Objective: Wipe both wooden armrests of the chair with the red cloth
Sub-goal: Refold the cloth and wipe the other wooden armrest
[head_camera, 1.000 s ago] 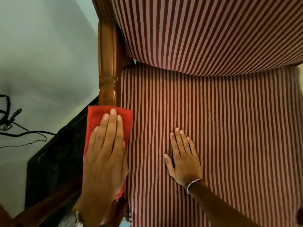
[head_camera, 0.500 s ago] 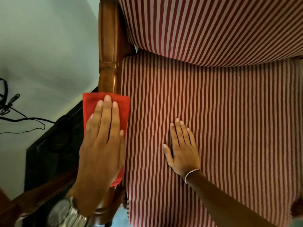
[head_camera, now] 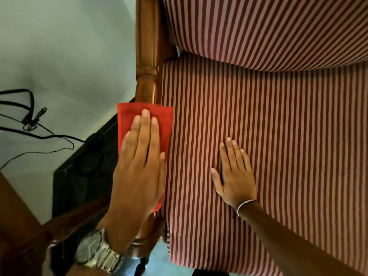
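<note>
The chair's left wooden armrest (head_camera: 147,46) runs down the left side of the red-and-white striped seat (head_camera: 288,146). A folded red cloth (head_camera: 127,120) lies over the armrest's middle. My left hand (head_camera: 139,172), with a metal watch on the wrist, lies flat on the cloth and presses it onto the wood. The armrest's rounded front end (head_camera: 139,248) shows below my wrist. My right hand (head_camera: 235,176) rests flat on the seat cushion with its fingers spread and holds nothing. The right armrest is out of view.
The striped backrest (head_camera: 258,26) fills the top right. A black box-like object (head_camera: 79,186) stands close beside the armrest on the left. Black cables (head_camera: 29,120) trail over the pale surface further left. Brown wood (head_camera: 16,226) sits at the lower left corner.
The whole view has shifted, so the chair sits higher and further right and my watch now shows. Cloth and left hand stay at about the same spot on the armrest. Right hand unmoved.
</note>
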A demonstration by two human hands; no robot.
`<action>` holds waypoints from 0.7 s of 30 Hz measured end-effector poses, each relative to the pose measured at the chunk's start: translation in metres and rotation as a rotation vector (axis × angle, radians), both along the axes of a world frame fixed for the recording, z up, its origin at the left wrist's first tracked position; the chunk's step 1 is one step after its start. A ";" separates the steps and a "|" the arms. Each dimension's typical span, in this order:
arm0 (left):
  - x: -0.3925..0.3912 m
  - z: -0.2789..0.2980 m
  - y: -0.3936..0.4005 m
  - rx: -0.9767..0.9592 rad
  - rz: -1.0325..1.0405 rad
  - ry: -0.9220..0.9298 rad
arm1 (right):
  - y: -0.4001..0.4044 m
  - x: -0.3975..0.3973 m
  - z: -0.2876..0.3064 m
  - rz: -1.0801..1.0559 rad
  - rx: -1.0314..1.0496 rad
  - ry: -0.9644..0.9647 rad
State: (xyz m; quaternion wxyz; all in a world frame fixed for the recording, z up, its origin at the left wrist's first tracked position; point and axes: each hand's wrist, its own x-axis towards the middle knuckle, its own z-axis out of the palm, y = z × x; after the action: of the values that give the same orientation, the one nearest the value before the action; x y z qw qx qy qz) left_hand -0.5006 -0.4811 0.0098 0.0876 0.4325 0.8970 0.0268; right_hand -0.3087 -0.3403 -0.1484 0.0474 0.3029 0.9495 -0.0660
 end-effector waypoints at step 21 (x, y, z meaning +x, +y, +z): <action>-0.035 0.004 0.049 0.082 -0.038 0.038 | 0.004 0.000 -0.004 0.005 -0.022 -0.011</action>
State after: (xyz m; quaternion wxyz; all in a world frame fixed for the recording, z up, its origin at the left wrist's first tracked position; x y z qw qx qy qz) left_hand -0.5351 -0.4324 0.0139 0.0530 0.4529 0.8883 0.0537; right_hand -0.3089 -0.3366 -0.1524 0.0559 0.3002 0.9493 -0.0746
